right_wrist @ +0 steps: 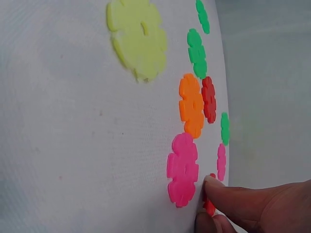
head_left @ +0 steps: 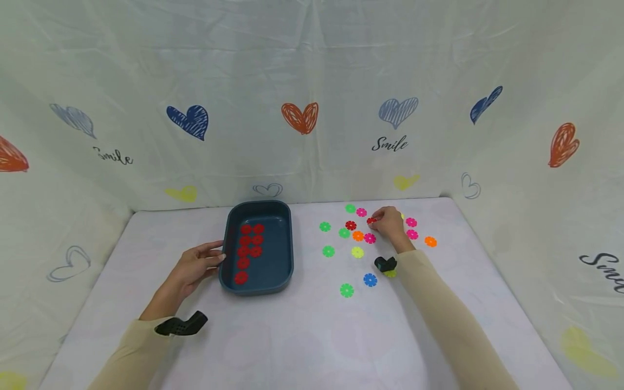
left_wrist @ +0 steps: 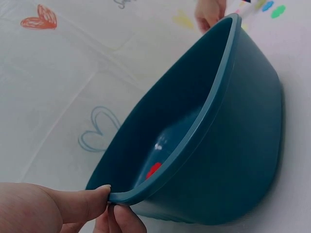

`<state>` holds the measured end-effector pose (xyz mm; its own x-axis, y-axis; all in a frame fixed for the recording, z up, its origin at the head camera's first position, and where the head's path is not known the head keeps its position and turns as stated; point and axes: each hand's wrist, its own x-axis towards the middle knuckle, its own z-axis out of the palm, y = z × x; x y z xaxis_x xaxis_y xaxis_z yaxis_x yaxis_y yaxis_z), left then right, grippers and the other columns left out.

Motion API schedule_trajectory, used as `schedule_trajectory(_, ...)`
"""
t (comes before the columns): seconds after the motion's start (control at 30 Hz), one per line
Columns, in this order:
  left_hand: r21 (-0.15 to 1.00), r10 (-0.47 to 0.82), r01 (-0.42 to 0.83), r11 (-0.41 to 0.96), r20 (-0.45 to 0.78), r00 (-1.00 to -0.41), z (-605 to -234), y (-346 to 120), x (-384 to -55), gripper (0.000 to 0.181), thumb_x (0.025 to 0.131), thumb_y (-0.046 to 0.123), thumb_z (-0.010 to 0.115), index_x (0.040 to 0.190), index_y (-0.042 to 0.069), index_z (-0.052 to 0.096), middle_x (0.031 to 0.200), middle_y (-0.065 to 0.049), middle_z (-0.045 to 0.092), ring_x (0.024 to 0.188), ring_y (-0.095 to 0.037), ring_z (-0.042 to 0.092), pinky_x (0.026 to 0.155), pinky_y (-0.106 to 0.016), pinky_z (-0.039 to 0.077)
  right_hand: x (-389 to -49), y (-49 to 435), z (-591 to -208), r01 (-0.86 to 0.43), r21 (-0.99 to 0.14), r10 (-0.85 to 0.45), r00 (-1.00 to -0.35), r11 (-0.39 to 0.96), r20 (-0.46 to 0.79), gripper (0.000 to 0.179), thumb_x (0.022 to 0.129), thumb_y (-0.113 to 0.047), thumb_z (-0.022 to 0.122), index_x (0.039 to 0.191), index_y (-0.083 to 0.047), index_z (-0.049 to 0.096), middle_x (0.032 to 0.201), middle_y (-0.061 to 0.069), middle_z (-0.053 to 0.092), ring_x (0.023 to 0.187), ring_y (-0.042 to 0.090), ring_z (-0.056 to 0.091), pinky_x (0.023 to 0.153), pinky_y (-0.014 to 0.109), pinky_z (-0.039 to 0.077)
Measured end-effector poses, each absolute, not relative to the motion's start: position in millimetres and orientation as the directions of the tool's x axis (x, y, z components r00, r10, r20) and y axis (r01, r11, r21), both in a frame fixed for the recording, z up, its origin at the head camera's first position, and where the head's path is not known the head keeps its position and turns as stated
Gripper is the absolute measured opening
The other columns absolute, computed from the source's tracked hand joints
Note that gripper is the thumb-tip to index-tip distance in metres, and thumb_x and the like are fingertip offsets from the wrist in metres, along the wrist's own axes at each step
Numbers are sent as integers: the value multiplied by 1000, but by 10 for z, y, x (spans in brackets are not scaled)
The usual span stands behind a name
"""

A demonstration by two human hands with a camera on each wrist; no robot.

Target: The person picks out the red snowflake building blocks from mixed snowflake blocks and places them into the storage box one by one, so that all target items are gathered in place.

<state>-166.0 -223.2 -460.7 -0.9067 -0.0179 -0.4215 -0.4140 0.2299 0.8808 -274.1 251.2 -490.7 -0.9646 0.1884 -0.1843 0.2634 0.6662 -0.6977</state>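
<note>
A dark teal plastic tub stands on the table with several red flower-shaped discs lying flat along its left side. My left hand pinches the tub's left rim, thumb on one side and fingers on the other, as the left wrist view shows. Among scattered discs to the right, my right hand holds a red flower-shaped disc between thumb and fingers, low at the table. A pink disc lies close to these fingertips, and another red disc is a little to the left.
Around the right hand lie green, orange, yellow and blue discs. More pink discs and an orange one sit beyond it to the right. A white cloth with printed hearts hangs behind the table.
</note>
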Motion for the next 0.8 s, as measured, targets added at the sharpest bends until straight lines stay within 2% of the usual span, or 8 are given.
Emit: schedule_trajectory(0.8, 883, -8, -409, 230, -418, -908, -4597, -2237, -1656, 59, 106, 5, 62, 160, -3, 39, 125, -11, 54, 92, -9, 59, 78, -21, 56, -2840, 2552, -4849, 290, -645, 155, -953, 707, -259, 30, 96, -5, 75, 121, 9, 66, 125, 26, 62, 114, 39, 57, 103, 47, 55)
